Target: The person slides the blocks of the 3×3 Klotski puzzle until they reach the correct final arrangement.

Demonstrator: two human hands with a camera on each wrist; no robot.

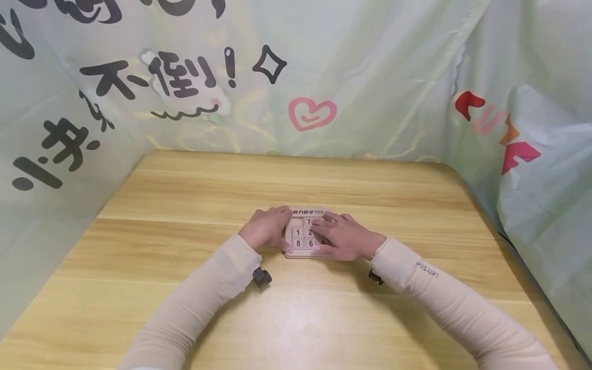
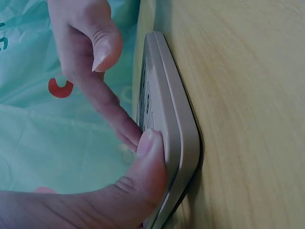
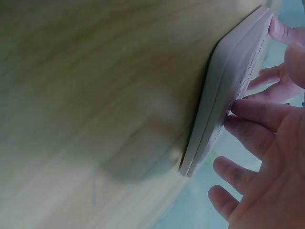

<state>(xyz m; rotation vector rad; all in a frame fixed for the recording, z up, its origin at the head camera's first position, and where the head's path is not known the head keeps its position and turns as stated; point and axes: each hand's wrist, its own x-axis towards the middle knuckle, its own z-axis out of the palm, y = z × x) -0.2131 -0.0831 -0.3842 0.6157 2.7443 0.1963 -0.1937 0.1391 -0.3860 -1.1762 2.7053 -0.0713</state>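
**Pale, flat, round-cornered number board [image 1: 302,253] lies on a light wood-grained desk [image 1: 296,318]**

In the head view, the board lies near the middle of the desk, dark printed characters along its far edge. Square, pale tiles with black numerals [image 1: 298,233] sit in it; 7, 1, 2, 8 and 6 can be read, while others are partly covered. The left hand [image 1: 267,226] holds the board's left side, its grip closed round the edge with the thumb at the near corner. The right hand [image 1: 346,237] lies across the right side, its grip loose and fairly wide, fingers over the tiles. Both arms wear beige sleeves [image 1: 194,298]. Pale green fabric with printed characters and a pink heart [image 1: 312,114] hangs behind.

In the left wrist view, the left thumb presses on the board's rim, and the board shows two layers along its side. The right thumb stands above the board's face.

In the right wrist view, two right fingertips touch the board's face, with two other fingers spread apart from it. The left thumb rests at the far corner.
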